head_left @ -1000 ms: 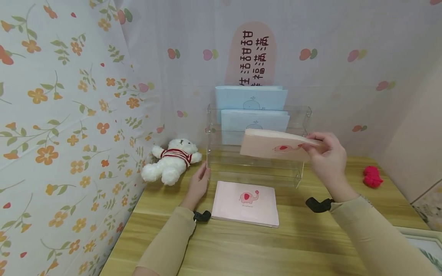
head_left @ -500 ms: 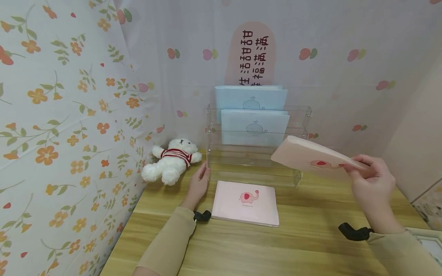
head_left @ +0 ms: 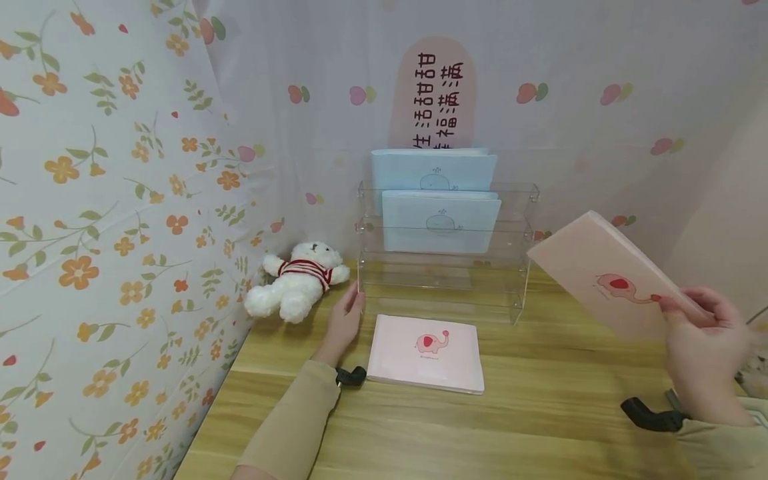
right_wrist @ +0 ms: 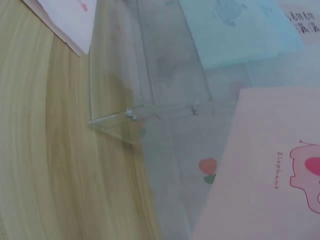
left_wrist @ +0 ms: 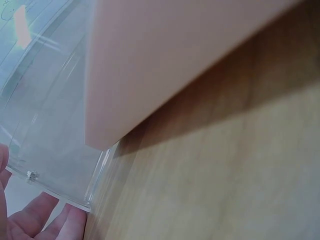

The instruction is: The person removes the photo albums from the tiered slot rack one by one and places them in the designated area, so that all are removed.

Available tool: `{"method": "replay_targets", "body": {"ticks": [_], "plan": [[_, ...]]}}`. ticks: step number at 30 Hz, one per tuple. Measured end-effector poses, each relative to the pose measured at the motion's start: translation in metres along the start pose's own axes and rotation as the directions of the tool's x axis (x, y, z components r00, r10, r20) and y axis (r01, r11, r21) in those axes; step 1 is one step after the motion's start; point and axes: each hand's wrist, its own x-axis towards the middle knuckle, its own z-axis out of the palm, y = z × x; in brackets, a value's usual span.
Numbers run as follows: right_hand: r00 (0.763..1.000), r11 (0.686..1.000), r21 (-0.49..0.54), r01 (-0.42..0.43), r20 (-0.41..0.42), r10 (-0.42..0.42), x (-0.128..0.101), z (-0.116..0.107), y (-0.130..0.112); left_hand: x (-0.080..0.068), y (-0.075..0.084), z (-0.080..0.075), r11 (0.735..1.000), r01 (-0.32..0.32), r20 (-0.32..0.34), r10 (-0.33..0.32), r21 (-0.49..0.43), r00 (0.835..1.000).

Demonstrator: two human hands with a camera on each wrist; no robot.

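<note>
Right hand (head_left: 705, 353) pinching a tilted pink booklet (head_left: 606, 277) at right of frame, left hand (head_left: 343, 325) with straight fingers touching the clear rack (head_left: 444, 267) at centre, on the desk (head_left: 540, 413)

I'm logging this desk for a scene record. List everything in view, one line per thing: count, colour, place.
pink notebook in hand: 1, pink with elephant, held up at the right, off the table
pink notebook on table: 1, pink with elephant, flat in front of the rack
blue notebooks: 2, light blue with whale, upright in the rack's back tiers
acrylic rack: 1, clear, tiered, mid-table by the wall
teddy bear: 1, white with striped top, left of the rack
wall sign: 1, pink, above the rack
table: 1, light wood
left hand: touches the rack's left front edge
right hand: grip on the raised notebook's corner
</note>
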Motion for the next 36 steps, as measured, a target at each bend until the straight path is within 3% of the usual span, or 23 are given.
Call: {"method": "replay_targets", "body": {"ticks": [5, 10, 15, 18, 23, 30, 36], "plan": [[0.995, 0.991, 0.095, -0.092, -0.025, 0.095, 0.008, -0.001, 0.006, -0.001, 0.0, 0.0, 1.0, 0.0, 0.005, 0.0, 0.013, 1.0], [0.99, 0.987, 0.089, -0.132, -0.042, 0.136, 0.017, -0.004, 0.017, -0.001, 0.0, 0.0, 1.0, -0.003, 0.008, 0.003, -0.001, 1.0], [0.98, 0.973, -0.13, -0.191, 0.023, 0.196, 0.023, -0.005, 0.038, 0.001, 0.0, 0.0, 1.0, -0.014, 0.011, 0.014, -0.009, 1.0], [0.967, 0.928, -0.311, -0.205, 0.084, 0.242, 0.024, -0.004, 0.051, 0.001, 0.001, 0.0, 1.0, -0.011, 0.015, 0.011, -0.004, 1.0], [0.948, 0.887, -0.416, -0.202, 0.144, 0.284, 0.022, 0.007, 0.063, 0.0, 0.0, 0.0, 1.0, 0.0, 0.008, 0.0, -0.002, 1.0], [0.943, 0.846, -0.504, -0.175, 0.162, 0.292, 0.022, 0.022, 0.068, -0.002, 0.0, 0.0, 1.0, 0.006, 0.014, -0.006, -0.013, 1.0], [0.935, 0.782, -0.62, -0.065, 0.236, 0.265, 0.021, 0.032, 0.067, -0.001, 0.001, 0.0, 1.0, -0.001, 0.01, 0.001, -0.011, 1.0]]}}
